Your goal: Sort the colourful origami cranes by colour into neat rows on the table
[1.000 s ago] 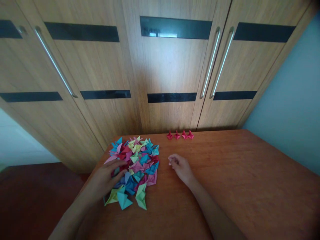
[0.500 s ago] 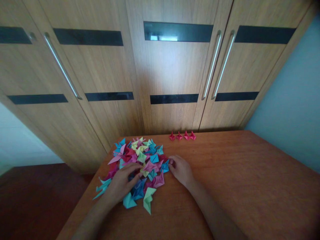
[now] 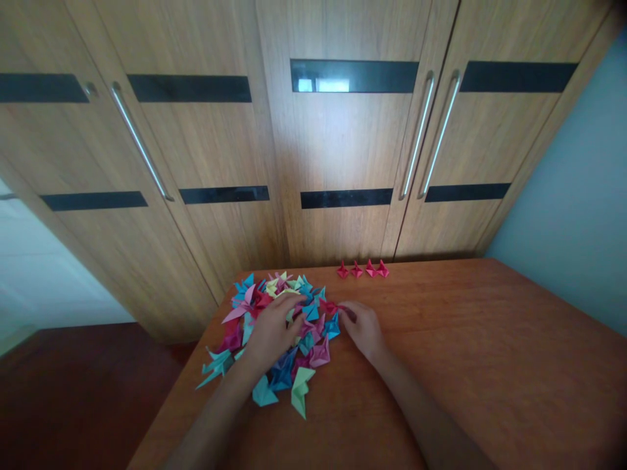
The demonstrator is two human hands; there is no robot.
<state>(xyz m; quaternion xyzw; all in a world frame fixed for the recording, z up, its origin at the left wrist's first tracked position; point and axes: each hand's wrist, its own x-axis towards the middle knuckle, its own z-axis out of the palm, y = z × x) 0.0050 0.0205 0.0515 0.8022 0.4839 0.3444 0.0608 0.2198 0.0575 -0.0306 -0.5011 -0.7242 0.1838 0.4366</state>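
Observation:
A heap of folded paper pieces (image 3: 274, 339) in blue, pink, red, yellow and green lies on the wooden table (image 3: 441, 365), left of the middle. My left hand (image 3: 270, 329) rests on top of the heap, its fingers stretched out and pointing toward the far edge. My right hand (image 3: 363, 326) is at the heap's right edge. Its fingertips are pinched together on a red folded piece (image 3: 331, 307) that still lies among the others. Four small red folded pieces (image 3: 362, 269) stand in a row at the table's far edge.
A wooden wardrobe (image 3: 337, 143) with long metal handles and dark glass strips stands right behind the table. The table's left edge (image 3: 196, 365) runs close by the heap, with dark red floor below. A pale blue wall is at the right.
My left hand slid from the heap's left side across its top toward the far right, shifting pieces. My right hand moved left from bare table to the heap's right edge.

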